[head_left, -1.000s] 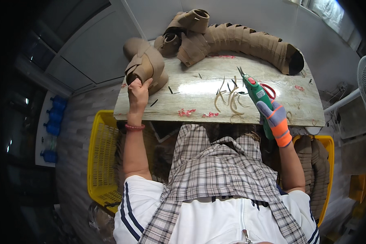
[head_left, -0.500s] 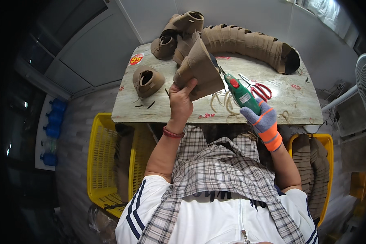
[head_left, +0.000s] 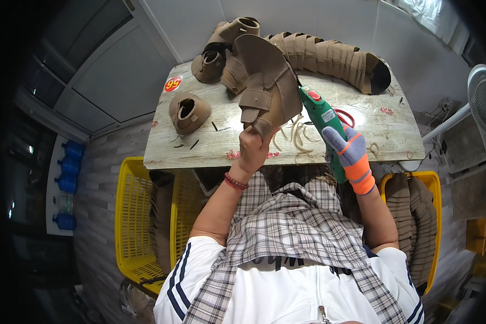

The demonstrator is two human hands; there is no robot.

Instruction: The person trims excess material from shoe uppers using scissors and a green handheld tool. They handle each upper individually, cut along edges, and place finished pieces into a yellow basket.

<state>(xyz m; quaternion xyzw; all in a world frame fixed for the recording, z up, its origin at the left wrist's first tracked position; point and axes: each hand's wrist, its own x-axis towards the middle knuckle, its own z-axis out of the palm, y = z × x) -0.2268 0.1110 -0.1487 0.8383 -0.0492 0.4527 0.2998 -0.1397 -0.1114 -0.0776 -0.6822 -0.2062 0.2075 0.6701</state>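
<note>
My bare left hand (head_left: 254,148) is closed on a brown shoe upper (head_left: 283,97), held up over the table with its strap tab facing me. In my right hand (head_left: 351,148), gloved in grey and orange, is a green handheld power tool (head_left: 321,110) with a red button, tilted upward. Its narrow dark tip is at the upper's right edge; I cannot tell whether they touch. Scissors with red handles (head_left: 344,117) lie behind the tool, mostly hidden. Tan offcut strips (head_left: 297,137) lie on the table below the upper.
A single upper (head_left: 189,113) stands on the table's left side, with more uppers (head_left: 208,66) behind. A long nested row of uppers (head_left: 329,56) curves along the back. Yellow baskets (head_left: 125,216) (head_left: 436,216) flank me below the table (head_left: 162,146). A white fan (head_left: 485,100) stands at right.
My left hand has turned the upper, so its strap side now shows and its wide end points up. My right hand has brought the tool nearer upright, its tip along the upper's edge.
</note>
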